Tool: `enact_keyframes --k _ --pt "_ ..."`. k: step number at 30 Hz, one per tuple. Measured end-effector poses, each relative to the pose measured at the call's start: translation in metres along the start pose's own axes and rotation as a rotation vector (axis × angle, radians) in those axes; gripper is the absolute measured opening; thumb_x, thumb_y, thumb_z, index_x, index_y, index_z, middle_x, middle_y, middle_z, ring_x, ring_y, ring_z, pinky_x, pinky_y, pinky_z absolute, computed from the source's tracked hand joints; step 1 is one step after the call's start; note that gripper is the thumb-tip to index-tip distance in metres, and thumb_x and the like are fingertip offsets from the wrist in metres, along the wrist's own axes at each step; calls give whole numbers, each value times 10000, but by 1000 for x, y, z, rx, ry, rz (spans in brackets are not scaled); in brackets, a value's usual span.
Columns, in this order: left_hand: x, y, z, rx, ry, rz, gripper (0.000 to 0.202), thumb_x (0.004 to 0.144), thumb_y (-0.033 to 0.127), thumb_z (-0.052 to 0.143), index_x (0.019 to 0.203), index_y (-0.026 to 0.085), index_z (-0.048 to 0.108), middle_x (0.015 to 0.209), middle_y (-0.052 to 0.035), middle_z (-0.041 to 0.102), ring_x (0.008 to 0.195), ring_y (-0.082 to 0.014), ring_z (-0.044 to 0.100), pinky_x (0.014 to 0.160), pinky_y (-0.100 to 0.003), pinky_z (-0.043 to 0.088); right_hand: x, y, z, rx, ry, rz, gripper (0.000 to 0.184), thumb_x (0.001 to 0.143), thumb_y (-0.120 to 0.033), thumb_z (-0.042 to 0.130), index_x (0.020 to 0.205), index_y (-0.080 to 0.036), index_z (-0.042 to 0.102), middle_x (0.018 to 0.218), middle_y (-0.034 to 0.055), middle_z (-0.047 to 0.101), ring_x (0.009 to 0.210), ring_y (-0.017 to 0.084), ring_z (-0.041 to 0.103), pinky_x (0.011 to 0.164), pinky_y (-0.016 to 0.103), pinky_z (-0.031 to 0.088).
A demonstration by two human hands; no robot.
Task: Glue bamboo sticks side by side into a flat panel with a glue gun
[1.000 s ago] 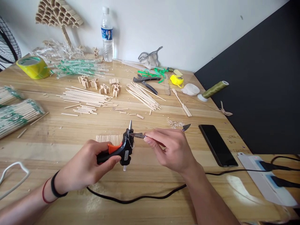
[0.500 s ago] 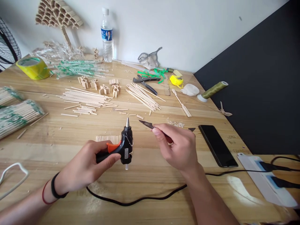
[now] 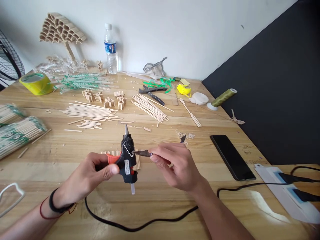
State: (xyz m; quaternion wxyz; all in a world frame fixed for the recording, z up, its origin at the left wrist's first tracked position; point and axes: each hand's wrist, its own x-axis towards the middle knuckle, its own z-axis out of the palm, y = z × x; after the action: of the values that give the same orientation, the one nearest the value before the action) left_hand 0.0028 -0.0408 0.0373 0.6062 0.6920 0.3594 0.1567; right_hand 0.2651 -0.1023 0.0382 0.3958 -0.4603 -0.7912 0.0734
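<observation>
My left hand [image 3: 91, 175] is closed round the handle of a black hot glue gun [image 3: 128, 156] with an orange trigger. The gun's metal nozzle points away from me, and a clear glue stick [image 3: 132, 189] sticks out of its rear. Between the thumb and fingers of my right hand [image 3: 176, 165] is a thin dark pointed knife [image 3: 143, 153]. Its tip meets a whitish strand of glue [image 3: 128, 150] on the gun's side. Behind the gun, partly hidden, lies a flat row of short wooden sticks [image 3: 138, 162].
Loose wooden sticks [image 3: 150, 108] and small stick stars [image 3: 87, 95] lie further back. Pliers [image 3: 153, 93], a yellow tape measure [image 3: 183, 89] and a water bottle [image 3: 110, 50] stand beyond. At right are a phone [image 3: 232, 156] and a power strip [image 3: 282, 193]; the black cord [image 3: 140, 228] crosses the front.
My right hand has moved left and down, bringing the knife tip onto the glue gun's side. The gun has tilted slightly, and the view has shifted a little.
</observation>
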Motion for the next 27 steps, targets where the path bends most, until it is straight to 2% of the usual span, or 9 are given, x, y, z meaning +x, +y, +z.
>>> enact_keyframes --k 3,5,11,15,21,27 --pt "3 -2 0 -173 -156 -72 384 819 520 845 1090 247 843 1088 -43 824 1030 -285 735 919 -327 547 0 1 -1 32 -18 4 237 1032 -210 521 869 -169 688 639 -17 601 524 119 471 554 264 357" --pt "4 -6 -1 -177 -149 -99 368 789 433 891 1090 229 840 1091 -48 825 1022 -286 734 900 -321 545 0 2 -2 58 -26 -4 232 1027 -213 522 870 -174 689 628 -23 584 528 122 459 554 265 355" --pt "1 -5 -4 -89 -161 2 289 934 417 748 1107 198 825 1096 -64 814 1015 -260 732 888 -301 537 1 3 -5 64 -38 -34 250 1015 -193 527 818 -171 679 618 -28 546 533 116 440 548 259 341" --pt "-1 1 -5 -119 -147 1 236 946 390 740 1088 223 829 1085 -45 825 992 -236 755 873 -271 553 2 4 -6 27 -37 -44 283 1027 -220 508 802 -178 675 595 -35 521 522 116 432 544 263 339" --pt "1 -3 0 -113 -128 -63 260 935 405 753 1108 224 825 1088 -39 822 1004 -230 749 899 -266 556 0 4 -6 -2 65 18 214 1030 -202 528 892 -182 690 647 -22 632 516 113 488 542 269 366" --pt "2 -2 1 54 -51 -61 302 959 464 704 1089 218 821 1004 -14 807 891 -199 714 800 -238 536 1 3 -5 -44 39 -28 225 1019 -195 546 858 -172 701 654 -14 651 524 114 514 548 268 376"
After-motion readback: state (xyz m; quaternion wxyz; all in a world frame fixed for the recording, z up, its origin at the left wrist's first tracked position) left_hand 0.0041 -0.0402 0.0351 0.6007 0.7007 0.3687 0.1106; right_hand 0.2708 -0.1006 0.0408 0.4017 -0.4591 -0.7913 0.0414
